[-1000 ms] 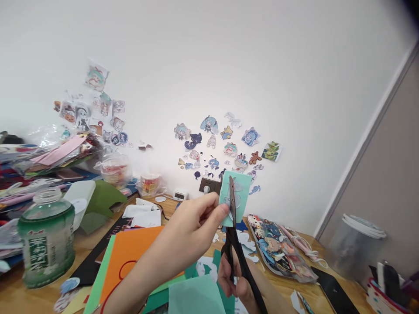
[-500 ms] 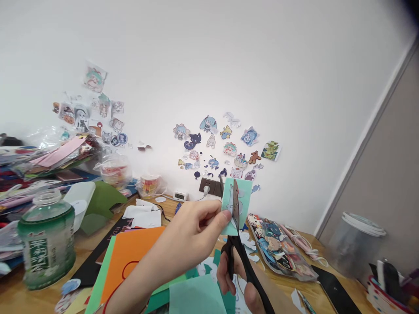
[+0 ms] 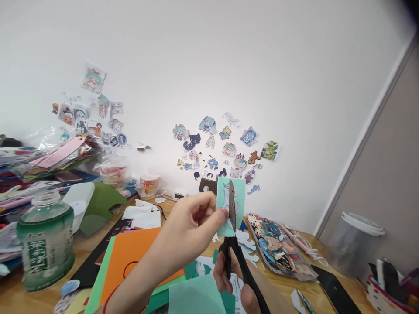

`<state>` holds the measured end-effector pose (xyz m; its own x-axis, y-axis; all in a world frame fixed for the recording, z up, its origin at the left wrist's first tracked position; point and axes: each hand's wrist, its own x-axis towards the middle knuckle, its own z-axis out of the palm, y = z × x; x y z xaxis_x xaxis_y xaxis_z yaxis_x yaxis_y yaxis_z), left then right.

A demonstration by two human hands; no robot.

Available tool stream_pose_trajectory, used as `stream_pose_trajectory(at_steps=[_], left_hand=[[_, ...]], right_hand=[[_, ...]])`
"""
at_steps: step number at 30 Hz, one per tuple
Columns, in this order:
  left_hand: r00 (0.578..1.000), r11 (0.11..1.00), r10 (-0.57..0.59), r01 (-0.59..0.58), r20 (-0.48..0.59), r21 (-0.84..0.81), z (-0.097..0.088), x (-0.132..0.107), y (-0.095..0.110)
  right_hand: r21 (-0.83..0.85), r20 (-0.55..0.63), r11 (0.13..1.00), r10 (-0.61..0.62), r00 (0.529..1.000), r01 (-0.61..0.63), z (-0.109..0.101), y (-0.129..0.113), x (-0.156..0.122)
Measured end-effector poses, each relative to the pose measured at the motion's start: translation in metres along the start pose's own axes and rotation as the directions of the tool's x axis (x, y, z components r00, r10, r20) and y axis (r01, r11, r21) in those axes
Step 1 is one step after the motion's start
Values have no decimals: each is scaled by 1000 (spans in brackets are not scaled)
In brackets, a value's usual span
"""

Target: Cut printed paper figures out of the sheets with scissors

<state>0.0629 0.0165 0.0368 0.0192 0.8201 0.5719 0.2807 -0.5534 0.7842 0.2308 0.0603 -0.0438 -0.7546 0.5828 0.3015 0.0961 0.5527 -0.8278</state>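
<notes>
My left hand point(image 3: 193, 218) pinches the left edge of a small mint-green piece of paper point(image 3: 240, 198) and holds it upright above the desk. A grey cut-out shape with an outline lies on its face. Below it, my right hand point(image 3: 234, 277) has its fingers through the handles of black-handled scissors point(image 3: 232, 205). One blade crosses the front of the paper; the other is mostly hidden behind it. A larger mint sheet point(image 3: 196, 294) lies beneath the hands, with white paper scraps point(image 3: 245, 240) beyond.
Orange paper point(image 3: 131, 253) and green sheets lie at left, near a green-labelled jar point(image 3: 46, 242). To the right are a bag of cut-outs point(image 3: 278, 248), a black phone point(image 3: 337, 288), a pen cup point(image 3: 389, 292) and a clear bin point(image 3: 355, 244). Stickers cover parts of the wall point(image 3: 294, 87).
Both hands have shifted slightly left with the paper and scissors. The blades sit closer together, and more of the grey shape shows left of the front blade.
</notes>
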Motion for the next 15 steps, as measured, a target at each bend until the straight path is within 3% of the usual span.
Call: stream_pose_trajectory(at_steps=[6,9,15], left_hand=[[1000,997,-17,15,-17,-82,6,1,0],[999,996,-46,45,-12,-71,9,0,1],[987,989,-104,115,120,-88,5,0,1]], right_hand=[[156,-56,987,-35,998,44,5,-11,3],[97,-31,994,-52,998,55,2,-16,1],[-80,103,993,-73,992,81,-15,-36,-3]])
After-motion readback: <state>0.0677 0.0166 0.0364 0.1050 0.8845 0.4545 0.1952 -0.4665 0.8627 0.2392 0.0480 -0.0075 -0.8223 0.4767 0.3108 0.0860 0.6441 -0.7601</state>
